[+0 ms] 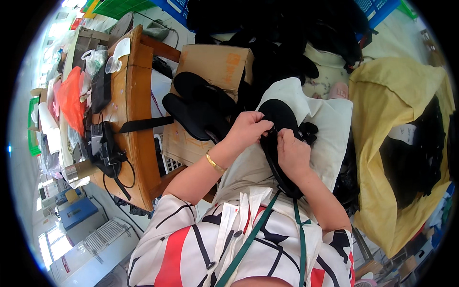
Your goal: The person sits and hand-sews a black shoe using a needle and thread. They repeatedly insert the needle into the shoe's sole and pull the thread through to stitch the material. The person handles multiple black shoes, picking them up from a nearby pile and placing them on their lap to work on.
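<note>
Both hands are at work on a black slipper, which lies lengthwise beneath them on the white cloth over the lap. The left hand has thumb and forefinger brought together at the slipper's upper; the right hand is likewise nearly closed, fingertips pinching the upper's edge just beside the left. Whether any fine item is caught between the fingertips is too small to tell. The hands themselves obstruct the view of the slipper's middle. A gold bracelet circles the left wrist.

Near the left hand, on its outer side, two more black slippers lie against a cardboard box, crowding that side. Further left stands a wooden desk, bearing a black electrical device (its cable hangs over the edge) and a red plastic bag. Beyond the hands, black footwear is heaped before a blue crate, with a pink slipper near the heap. Well to the right of the right hand, a yellow sack gapes, dark goods inside.
</note>
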Available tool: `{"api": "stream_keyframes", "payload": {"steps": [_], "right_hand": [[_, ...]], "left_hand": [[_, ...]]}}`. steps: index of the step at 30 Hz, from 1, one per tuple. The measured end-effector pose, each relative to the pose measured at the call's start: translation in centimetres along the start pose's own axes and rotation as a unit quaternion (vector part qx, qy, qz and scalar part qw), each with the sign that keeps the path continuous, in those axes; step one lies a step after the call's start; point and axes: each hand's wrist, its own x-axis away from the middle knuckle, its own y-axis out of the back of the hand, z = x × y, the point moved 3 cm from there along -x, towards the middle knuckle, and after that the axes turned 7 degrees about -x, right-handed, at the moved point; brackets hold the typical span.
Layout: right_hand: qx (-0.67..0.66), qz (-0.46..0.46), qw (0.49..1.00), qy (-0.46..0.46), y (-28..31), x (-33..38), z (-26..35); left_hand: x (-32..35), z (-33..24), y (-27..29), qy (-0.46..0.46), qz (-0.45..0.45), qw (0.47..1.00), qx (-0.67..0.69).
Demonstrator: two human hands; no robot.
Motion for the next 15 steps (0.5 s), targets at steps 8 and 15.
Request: {"api": "stream_keyframes", "payload": {"steps": [8,15], "right_hand": [[0.005,0.058,0.998,0.026,1.8,-1.1,0.2],[-0.04,0.088,0.995,0.012,2.4,-1.7,-0.1]], "left_hand": [[0.1,0.0,-0.1,-0.007,0.002,1.0,0.03],[-0.1,0.0,0.0,-0.008,0.014,1.0,0.024]]}}
